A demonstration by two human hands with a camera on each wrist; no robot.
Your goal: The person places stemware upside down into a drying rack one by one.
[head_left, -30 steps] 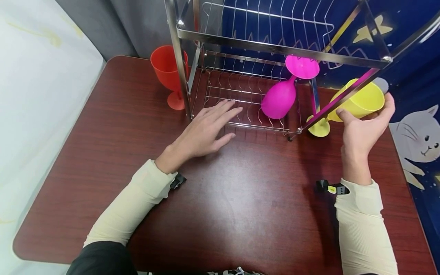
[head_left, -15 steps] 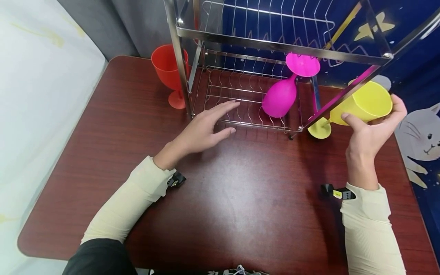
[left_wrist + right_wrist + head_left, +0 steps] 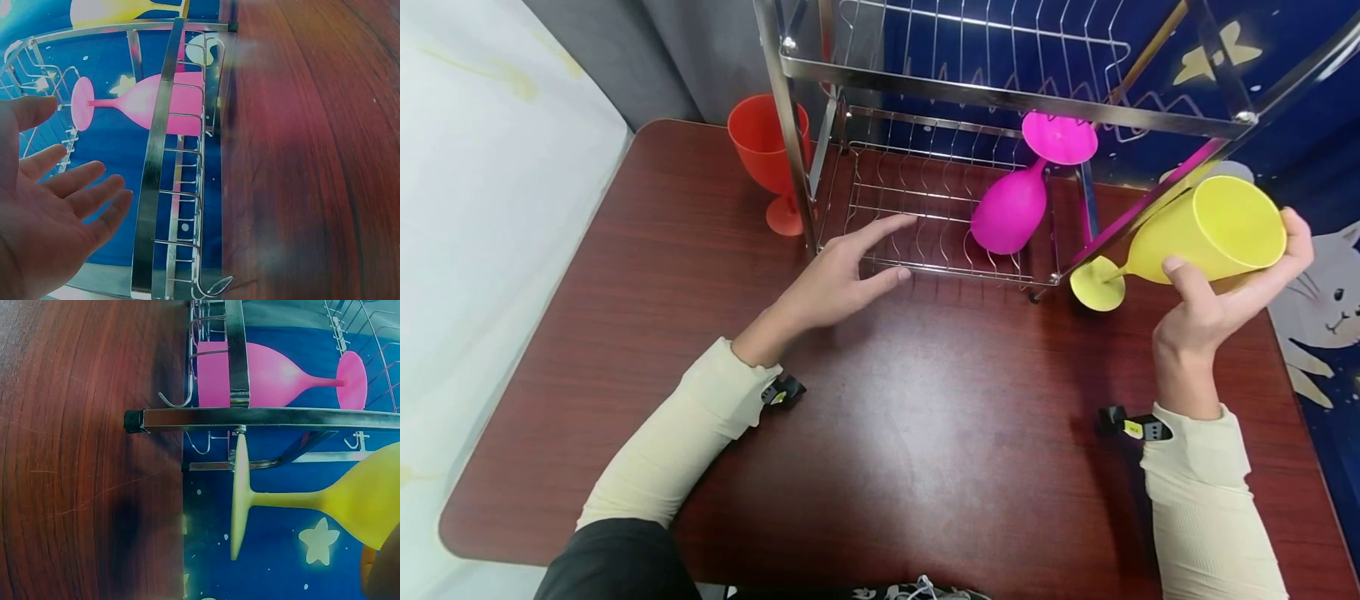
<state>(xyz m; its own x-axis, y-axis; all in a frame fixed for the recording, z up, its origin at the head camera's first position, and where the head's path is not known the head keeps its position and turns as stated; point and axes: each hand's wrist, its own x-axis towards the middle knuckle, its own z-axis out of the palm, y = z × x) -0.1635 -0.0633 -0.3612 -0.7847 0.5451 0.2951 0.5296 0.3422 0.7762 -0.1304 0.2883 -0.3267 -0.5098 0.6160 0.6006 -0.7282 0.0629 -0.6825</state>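
My right hand [image 3: 1213, 312] holds a yellow plastic goblet [image 3: 1198, 233] by its bowl, thumb on the near side. The goblet is upright with its mouth showing from above, just outside the rack's right side; in the right wrist view its foot [image 3: 240, 500] stands off the tabletop. My left hand [image 3: 831, 283] hovers with relaxed, spread fingers at the front of the metal dish rack [image 3: 925, 271], holding nothing. A magenta goblet [image 3: 1011, 212] stands upside down on the rack's lower tier, its foot upward. A red goblet [image 3: 767, 150] stands upright left of the rack.
The rack's upper tier [image 3: 1015, 100] hangs over the lower one, with a slanted right post [image 3: 1157, 200] beside the yellow goblet. The brown wooden table [image 3: 910, 433] spreads in front. A dark blue curtain with stars and a cat [image 3: 1326, 300] lies behind and to the right.
My right hand has drawn the yellow goblet rightward, away from the rack's post. My left hand has stayed near the rack front, its fingers shifting slightly.
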